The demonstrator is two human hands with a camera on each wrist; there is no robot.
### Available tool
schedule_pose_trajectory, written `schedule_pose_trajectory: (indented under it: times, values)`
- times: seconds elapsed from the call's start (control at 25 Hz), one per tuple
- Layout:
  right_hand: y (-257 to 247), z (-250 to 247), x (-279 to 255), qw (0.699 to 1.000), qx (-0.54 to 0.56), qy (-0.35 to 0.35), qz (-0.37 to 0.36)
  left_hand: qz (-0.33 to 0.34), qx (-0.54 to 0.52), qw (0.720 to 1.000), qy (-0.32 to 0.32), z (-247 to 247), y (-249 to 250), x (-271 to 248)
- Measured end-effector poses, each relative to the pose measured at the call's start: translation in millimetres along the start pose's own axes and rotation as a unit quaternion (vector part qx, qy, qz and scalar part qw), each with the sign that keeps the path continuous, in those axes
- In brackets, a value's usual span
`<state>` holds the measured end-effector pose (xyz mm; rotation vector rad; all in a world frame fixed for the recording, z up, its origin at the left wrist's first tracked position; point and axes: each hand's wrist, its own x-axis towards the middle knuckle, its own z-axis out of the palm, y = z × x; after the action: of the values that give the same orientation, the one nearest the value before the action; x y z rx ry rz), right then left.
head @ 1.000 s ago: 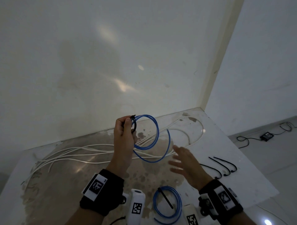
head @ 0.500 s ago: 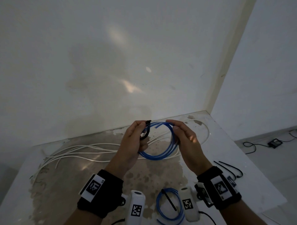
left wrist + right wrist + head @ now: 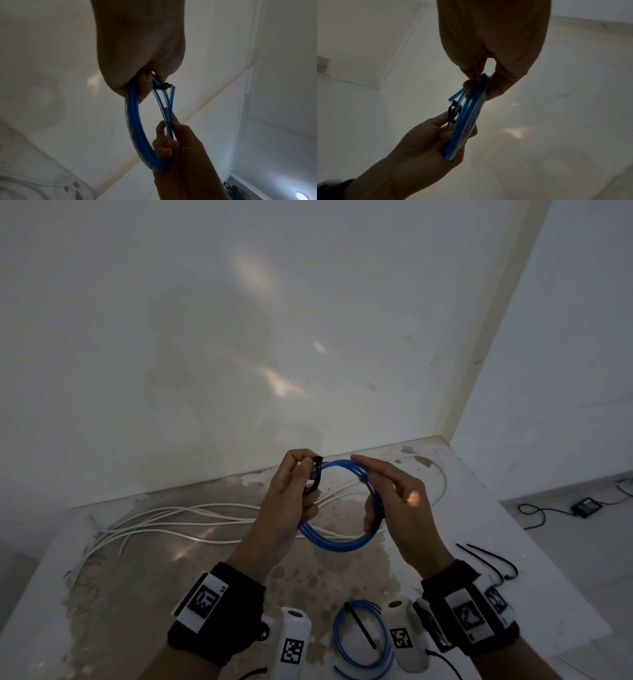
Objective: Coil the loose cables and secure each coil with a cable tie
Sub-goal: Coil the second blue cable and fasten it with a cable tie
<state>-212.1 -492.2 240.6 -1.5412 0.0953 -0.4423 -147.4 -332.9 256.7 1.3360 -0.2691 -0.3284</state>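
Note:
A blue cable coil hangs in the air above the table, held by both hands. My left hand grips its left side and pinches a black cable tie looped there. My right hand holds the coil's right side between thumb and fingers. A loose blue cable end sticks out near the tie. A second blue coil with a black tie across it lies on the table near me.
Loose white cables sprawl over the stained white table on the left and behind the hands. Spare black cable ties lie at the right, by the table's edge. A black cord and adapter lie on the floor.
My right hand came up from over the table and took hold of the coil's right side. The open loops have been gathered into one tighter coil between both hands.

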Motion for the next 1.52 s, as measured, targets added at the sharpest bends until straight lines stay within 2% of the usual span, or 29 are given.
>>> schedule_pose_trajectory:
  times: [0.2,0.36,0.56,0.92,1.04,1.16,1.32,1.44,1.52]
  values:
    - [7.4,6.9,-4.7,0.999,0.000,0.025,0.035,0.023,0.073,0.996,0.047,3.4,-5.2,-0.3]
    - [6.4,8.9,-7.0,0.998,0.015,0.042,0.048,0.029,0.056,0.996,0.059,3.2,-3.8,-0.8]
    - [0.5,13.2,-8.6,0.996,0.048,0.051,0.049,0.028,0.047,0.997,0.059,4.4,-3.8,-0.8]
    - [3.0,9.4,-8.8,0.999,0.027,0.022,0.032,0.075,0.088,0.991,0.071,10.5,-11.7,-2.7]
    - [7.9,8.7,-8.2,0.997,0.049,0.041,0.043,0.082,0.109,0.989,0.059,13.5,-14.8,-3.4]
    - [9.0,9.1,-8.6,0.996,0.057,0.052,0.042,0.075,0.140,0.984,0.074,14.0,-17.7,-0.4]
    - [6.5,8.9,-8.3,0.998,0.047,0.039,0.024,0.019,0.170,0.983,0.064,15.4,-12.6,-0.2]
    - [7.7,5.6,-6.0,0.997,0.055,0.025,0.039,-0.101,0.116,0.988,0.000,13.6,-1.4,-1.4]
    - [10.0,4.9,-5.8,0.997,0.065,0.014,0.039,-0.135,0.138,0.980,-0.046,11.0,1.8,-1.5]
